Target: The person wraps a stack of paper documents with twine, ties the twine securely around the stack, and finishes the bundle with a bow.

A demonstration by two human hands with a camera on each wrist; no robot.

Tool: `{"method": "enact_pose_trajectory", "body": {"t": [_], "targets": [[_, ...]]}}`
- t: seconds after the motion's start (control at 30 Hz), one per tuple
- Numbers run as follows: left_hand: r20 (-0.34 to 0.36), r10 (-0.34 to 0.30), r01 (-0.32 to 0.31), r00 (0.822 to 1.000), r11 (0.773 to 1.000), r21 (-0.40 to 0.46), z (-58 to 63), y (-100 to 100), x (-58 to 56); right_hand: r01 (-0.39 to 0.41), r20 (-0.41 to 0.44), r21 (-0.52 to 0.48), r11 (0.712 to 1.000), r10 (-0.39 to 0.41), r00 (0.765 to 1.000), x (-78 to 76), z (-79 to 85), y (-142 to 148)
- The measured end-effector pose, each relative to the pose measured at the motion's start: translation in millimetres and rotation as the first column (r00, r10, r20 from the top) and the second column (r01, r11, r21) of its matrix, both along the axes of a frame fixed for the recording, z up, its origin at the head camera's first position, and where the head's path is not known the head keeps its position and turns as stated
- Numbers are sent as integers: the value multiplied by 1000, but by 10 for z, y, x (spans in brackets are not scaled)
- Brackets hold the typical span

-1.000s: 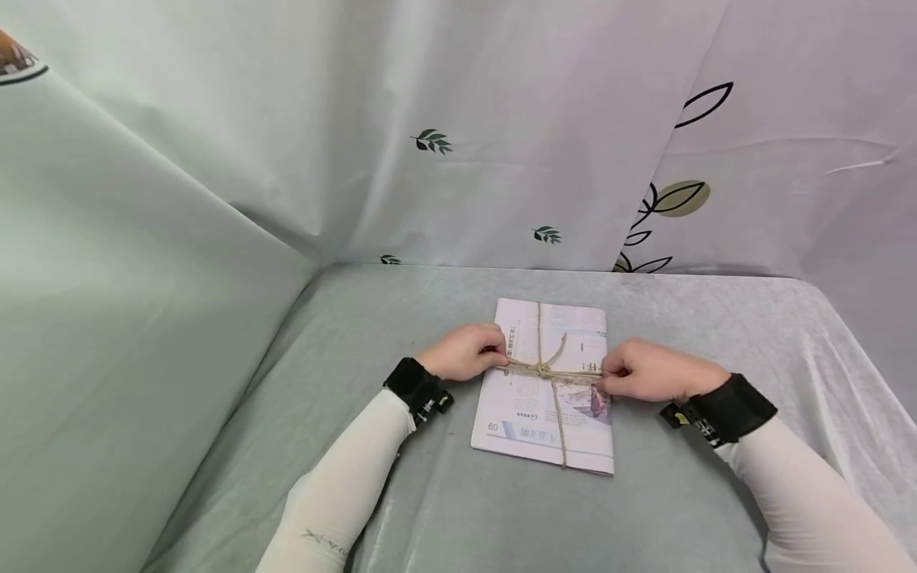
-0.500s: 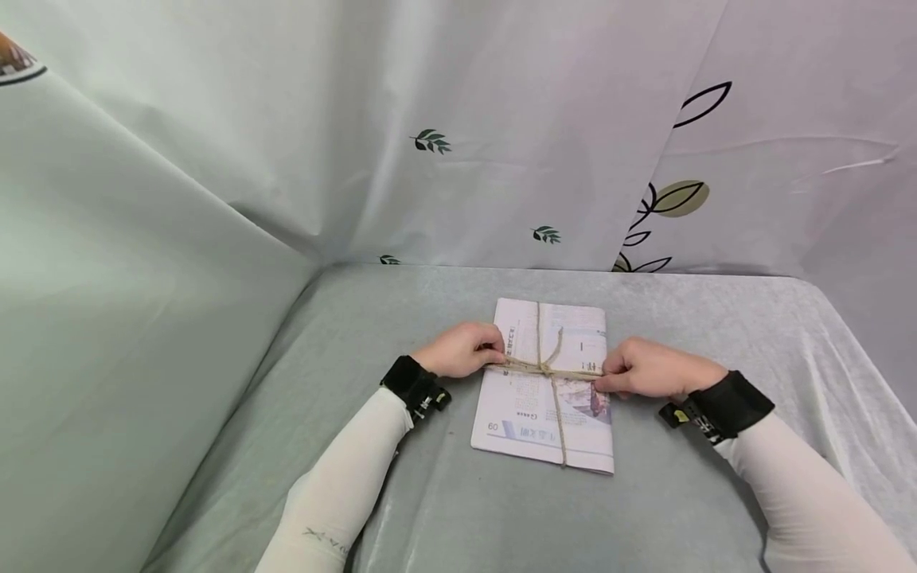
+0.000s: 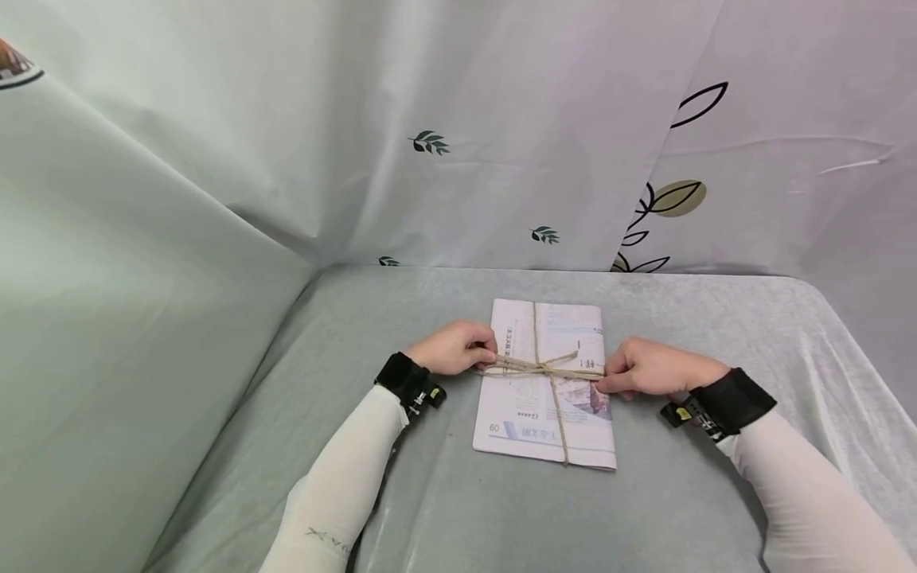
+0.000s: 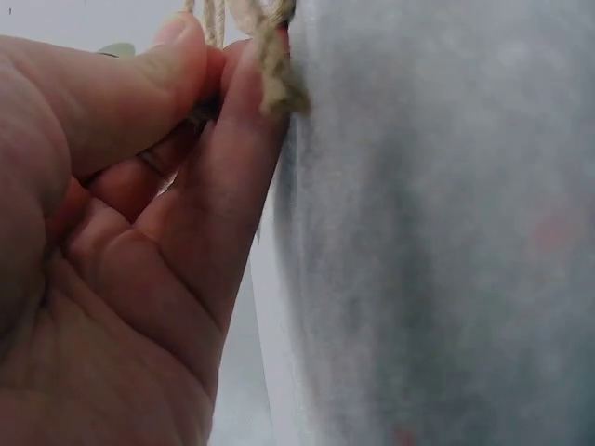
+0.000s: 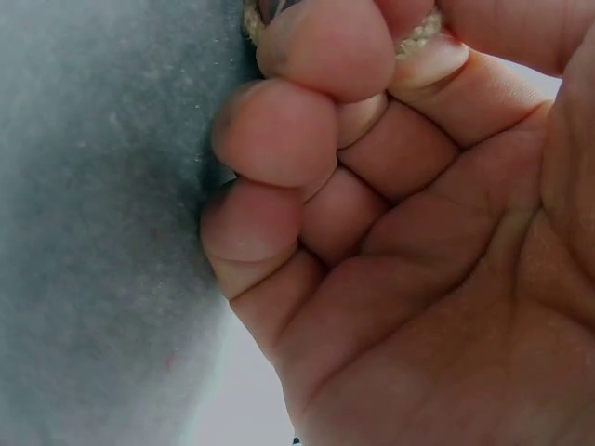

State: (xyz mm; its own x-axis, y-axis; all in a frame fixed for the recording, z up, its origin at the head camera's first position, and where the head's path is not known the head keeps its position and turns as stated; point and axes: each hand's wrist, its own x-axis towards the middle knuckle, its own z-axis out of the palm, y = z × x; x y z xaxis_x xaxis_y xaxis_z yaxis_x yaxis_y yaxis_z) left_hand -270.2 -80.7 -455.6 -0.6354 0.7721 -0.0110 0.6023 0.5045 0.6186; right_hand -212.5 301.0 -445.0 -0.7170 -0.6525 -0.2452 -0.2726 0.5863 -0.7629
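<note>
A folded newspaper point(image 3: 516, 406) lies flat, bound crosswise by brown twine point(image 3: 559, 422) that meets in a knot near its middle. My left hand point(image 3: 453, 348) pinches twine at the paper's left edge. In the left wrist view, twine strands point(image 4: 214, 20) run up from between thumb and fingers, and a frayed end point(image 4: 279, 88) hangs beside them. At the right edge my right hand point(image 3: 655, 368) pinches the twine with curled fingers. A bit of twine point(image 5: 418, 35) shows between thumb and finger in the right wrist view. A short loose tail point(image 3: 566, 357) sticks out from the knot.
A grey cloth point(image 3: 401, 310) covers the table under the newspaper. Pale curtains point(image 3: 458, 199) printed with leaves stand behind the table, and another sheet point(image 3: 143, 278) hangs along the left side. Black straps with small cameras sit on both wrists.
My left hand has drawn slightly left and away with its twine. The tail at the knot has swung from pointing up to pointing right. The right hand has barely moved.
</note>
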Motion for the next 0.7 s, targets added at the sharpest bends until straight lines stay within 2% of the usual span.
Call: {"method": "enact_pose_trajectory", "body": {"t": [0.13, 0.33, 0.5, 0.7], "targets": [[31, 38, -38, 999, 999, -3, -2, -4, 8, -12, -5, 12, 1000, 12, 1000, -21, 14, 29], [119, 87, -89, 989, 996, 5, -22, 39, 66, 10, -12, 39, 999, -10, 1000, -36, 10, 37], [181, 90, -98, 979, 995, 33, -16, 75, 88, 14, -18, 30, 999, -13, 1000, -48, -10, 51], [179, 69, -75, 981, 997, 29, -25, 63, 60, -22, -18, 13, 1000, 22, 1000, -97, -33, 73]]}}
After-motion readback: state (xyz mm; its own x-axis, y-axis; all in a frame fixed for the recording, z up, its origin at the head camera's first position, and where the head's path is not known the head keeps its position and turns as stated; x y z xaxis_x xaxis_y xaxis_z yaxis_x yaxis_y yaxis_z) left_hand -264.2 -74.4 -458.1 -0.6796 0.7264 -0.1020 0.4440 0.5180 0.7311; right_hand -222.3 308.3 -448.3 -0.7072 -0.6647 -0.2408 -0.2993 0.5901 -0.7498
